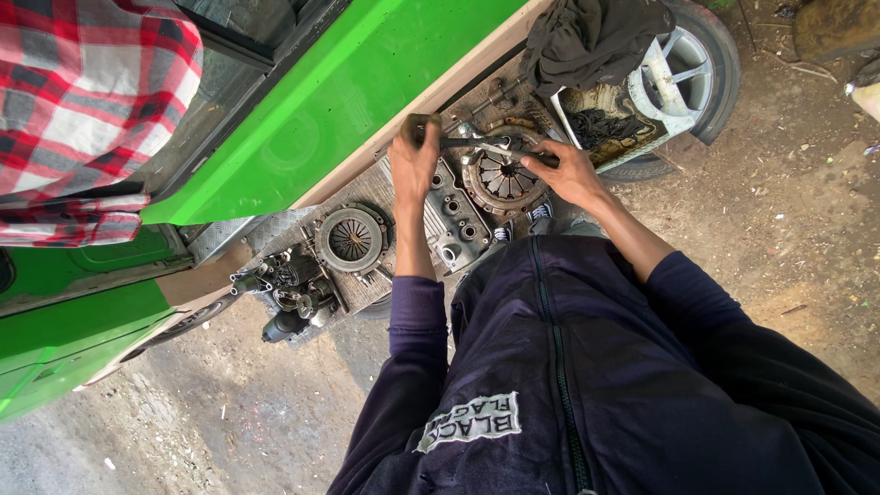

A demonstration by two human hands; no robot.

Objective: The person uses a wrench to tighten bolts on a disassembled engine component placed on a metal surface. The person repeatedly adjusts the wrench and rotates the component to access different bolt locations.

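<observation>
Dusty ground with pebbles and scraps spreads under me, and a bright green vehicle (348, 92) cuts across the view from seven o'clock up to twelve o'clock. Along its open side runs a grimy floor ledge (367, 188) loaded with car parts.

I see my left hand (414, 158) at about eleven o'clock from the middle of the view, its fingers closed around the end of a long dark tool (477, 143); the knob at the top of my fist looks like the tool's handle, though I cannot tell its exact shape. My right hand (568, 172) sits at one o'clock, fingers curled over the other end of the same tool. The tool lies across a round clutch pressure plate (502, 181), which rests just between my two hands, touching a grey metal engine cover (454, 215) at its seven o'clock side.

A second round clutch disc (352, 239) lies well apart at nine o'clock, and a cluster of dark mechanical parts (289, 298) sits beyond it toward eight o'clock. A dark cloth (596, 37) is heaped at twelve o'clock, beside a wheel (697, 64) with a pale rim. Someone in a red checked shirt (87, 101) stands at ten o'clock.
</observation>
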